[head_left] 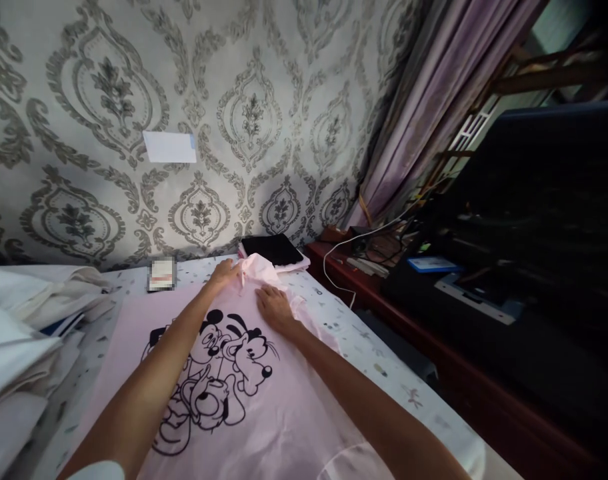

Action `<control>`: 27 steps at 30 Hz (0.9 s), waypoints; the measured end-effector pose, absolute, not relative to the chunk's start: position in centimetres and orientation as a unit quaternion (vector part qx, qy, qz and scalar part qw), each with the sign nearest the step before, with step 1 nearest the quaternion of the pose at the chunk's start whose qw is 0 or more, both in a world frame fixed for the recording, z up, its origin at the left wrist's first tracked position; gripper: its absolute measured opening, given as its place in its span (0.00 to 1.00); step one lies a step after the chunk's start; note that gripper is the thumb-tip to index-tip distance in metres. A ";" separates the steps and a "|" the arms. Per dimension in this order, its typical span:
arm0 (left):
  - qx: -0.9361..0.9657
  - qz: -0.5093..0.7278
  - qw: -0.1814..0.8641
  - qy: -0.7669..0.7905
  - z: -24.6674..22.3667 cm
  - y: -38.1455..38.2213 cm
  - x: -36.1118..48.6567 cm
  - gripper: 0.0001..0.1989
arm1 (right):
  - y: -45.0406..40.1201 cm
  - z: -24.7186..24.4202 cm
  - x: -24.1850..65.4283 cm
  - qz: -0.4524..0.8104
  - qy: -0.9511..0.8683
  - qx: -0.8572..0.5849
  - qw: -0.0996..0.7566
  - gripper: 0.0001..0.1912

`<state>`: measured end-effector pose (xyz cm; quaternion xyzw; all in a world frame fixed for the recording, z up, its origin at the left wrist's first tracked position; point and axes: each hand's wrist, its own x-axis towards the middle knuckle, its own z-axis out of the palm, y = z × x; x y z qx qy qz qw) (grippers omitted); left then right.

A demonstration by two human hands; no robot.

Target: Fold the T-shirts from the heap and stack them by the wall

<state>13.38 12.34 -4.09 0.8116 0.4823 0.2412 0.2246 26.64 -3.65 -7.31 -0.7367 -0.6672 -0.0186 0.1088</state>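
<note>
A pink shirt point(284, 407) with a black cartoon print lies spread on the white patterned bed cover. At the far end of the shirt, my left hand point(225, 273) grips a bunched bit of the pink fabric with its fingers closed. Just to the right and a little nearer, my right hand point(274, 307) rests on the shirt, its fingers lying flat and slightly bent. Some of the fabric between and beyond the two hands is raised in folds.
Behind the hands, folded black cloth point(273, 249) lies on pink cloth by the wall. A small blurred box point(163, 274) sits at the back left. White clothes point(14, 327) are piled at the left. A dark red cabinet point(354, 277) with a white cable stands at the right.
</note>
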 end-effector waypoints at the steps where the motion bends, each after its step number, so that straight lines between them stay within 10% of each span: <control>1: 0.812 0.246 0.234 0.475 -4.1 12.7 14.2 0.13 | -3.6 -7.5 26.7 -0.019 -0.670 -0.734 0.111 0.19; 11: 0.838 0.351 0.288 0.301 -0.2 6.6 12.8 0.04 | -3.5 -7.8 27.0 0.011 -0.667 -0.733 0.130 0.23; 16: 0.895 0.155 0.392 0.144 -0.7 -2.8 8.3 0.06 | -3.6 -8.0 27.4 0.016 -0.686 -0.721 0.101 0.25; 27: 0.823 0.303 0.356 0.323 -3.1 0.6 10.9 0.14 | -3.8 -8.3 27.7 0.017 -0.701 -0.706 0.102 0.24</control>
